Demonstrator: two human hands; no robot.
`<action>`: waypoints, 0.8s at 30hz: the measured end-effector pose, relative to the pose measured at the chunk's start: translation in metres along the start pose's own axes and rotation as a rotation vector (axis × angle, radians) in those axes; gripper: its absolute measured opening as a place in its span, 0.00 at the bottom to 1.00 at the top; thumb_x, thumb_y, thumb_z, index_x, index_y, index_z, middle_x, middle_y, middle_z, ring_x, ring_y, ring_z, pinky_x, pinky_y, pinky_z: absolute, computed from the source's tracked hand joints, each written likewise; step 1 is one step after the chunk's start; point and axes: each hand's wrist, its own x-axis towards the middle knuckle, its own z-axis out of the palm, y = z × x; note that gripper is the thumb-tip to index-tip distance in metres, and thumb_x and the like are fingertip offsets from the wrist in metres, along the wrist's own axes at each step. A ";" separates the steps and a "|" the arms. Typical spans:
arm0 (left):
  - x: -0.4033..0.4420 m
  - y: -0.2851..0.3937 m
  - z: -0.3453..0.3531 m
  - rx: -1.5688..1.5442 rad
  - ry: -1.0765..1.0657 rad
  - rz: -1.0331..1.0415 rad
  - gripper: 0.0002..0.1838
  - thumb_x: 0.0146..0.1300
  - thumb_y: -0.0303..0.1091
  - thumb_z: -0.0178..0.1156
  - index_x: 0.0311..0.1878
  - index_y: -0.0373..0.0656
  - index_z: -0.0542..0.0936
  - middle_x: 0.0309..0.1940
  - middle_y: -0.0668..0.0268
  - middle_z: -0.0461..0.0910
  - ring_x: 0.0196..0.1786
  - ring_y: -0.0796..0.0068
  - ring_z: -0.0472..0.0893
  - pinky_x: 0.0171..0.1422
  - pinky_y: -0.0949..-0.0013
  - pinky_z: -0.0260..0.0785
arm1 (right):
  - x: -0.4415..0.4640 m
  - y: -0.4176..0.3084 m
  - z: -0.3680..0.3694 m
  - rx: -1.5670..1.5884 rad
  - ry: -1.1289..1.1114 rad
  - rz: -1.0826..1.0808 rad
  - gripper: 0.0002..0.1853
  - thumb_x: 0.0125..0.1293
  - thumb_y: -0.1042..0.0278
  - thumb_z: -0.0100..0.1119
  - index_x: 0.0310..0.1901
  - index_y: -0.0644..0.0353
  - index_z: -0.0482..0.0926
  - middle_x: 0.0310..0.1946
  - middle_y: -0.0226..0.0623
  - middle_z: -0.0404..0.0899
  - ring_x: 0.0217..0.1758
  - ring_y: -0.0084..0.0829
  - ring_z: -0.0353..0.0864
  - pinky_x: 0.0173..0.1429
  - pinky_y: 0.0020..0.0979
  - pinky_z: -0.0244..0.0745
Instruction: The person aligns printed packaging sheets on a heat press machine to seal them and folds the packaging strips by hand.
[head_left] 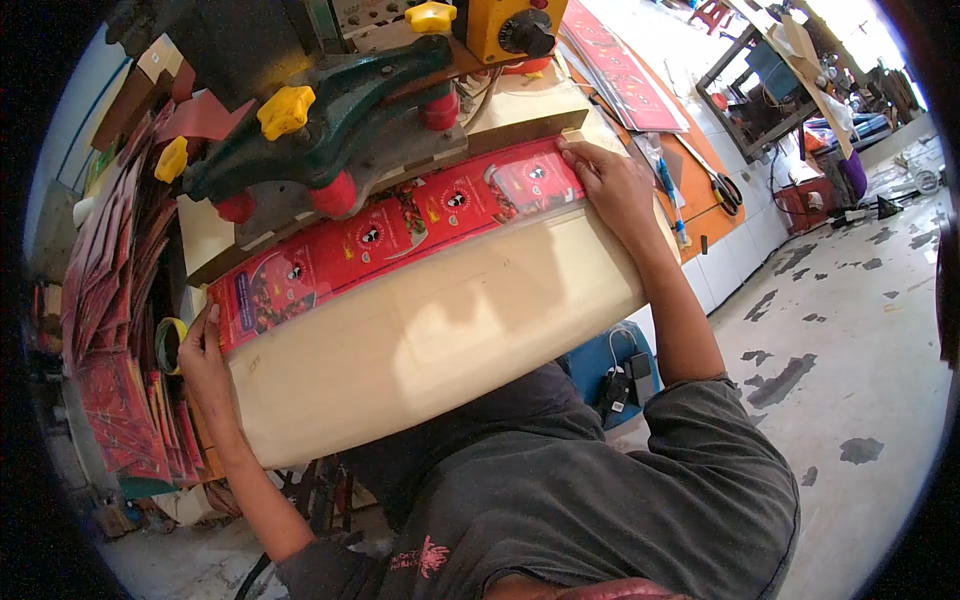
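Observation:
A long red printed sheet lies across the pale board, its far edge along a metal bar of the dark green press. My left hand is at the sheet's left end, fingers pressed together on its edge. At the right end my right hand grips the sheet's corner, fingers closed over it. Yellow knobs and red round parts sit on the press just beyond the sheet.
Stacks of red printed pieces fill the left side, with a tape roll beside them. On the orange table at right are black-handled scissors, a blue pen and more printed sheets. A blue stool stands below the board.

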 end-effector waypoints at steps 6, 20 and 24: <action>0.006 -0.015 0.005 -0.068 0.061 0.035 0.24 0.80 0.45 0.57 0.65 0.33 0.82 0.59 0.51 0.87 0.59 0.66 0.85 0.68 0.64 0.71 | 0.000 -0.005 -0.004 0.025 -0.001 0.011 0.18 0.77 0.43 0.55 0.56 0.37 0.89 0.39 0.45 0.89 0.45 0.50 0.88 0.51 0.48 0.79; 0.005 -0.012 0.003 -0.060 0.013 -0.001 0.30 0.79 0.51 0.57 0.65 0.30 0.81 0.59 0.49 0.86 0.61 0.63 0.83 0.71 0.64 0.69 | 0.001 0.001 0.002 0.104 -0.020 0.066 0.22 0.78 0.44 0.54 0.57 0.48 0.88 0.48 0.43 0.90 0.53 0.44 0.90 0.60 0.42 0.79; -0.001 -0.009 0.004 -0.012 0.140 0.073 0.21 0.77 0.43 0.61 0.59 0.33 0.85 0.52 0.47 0.88 0.53 0.63 0.89 0.60 0.65 0.75 | 0.001 0.007 0.006 0.137 -0.008 -0.002 0.21 0.78 0.46 0.54 0.59 0.48 0.88 0.49 0.43 0.90 0.54 0.46 0.89 0.59 0.43 0.79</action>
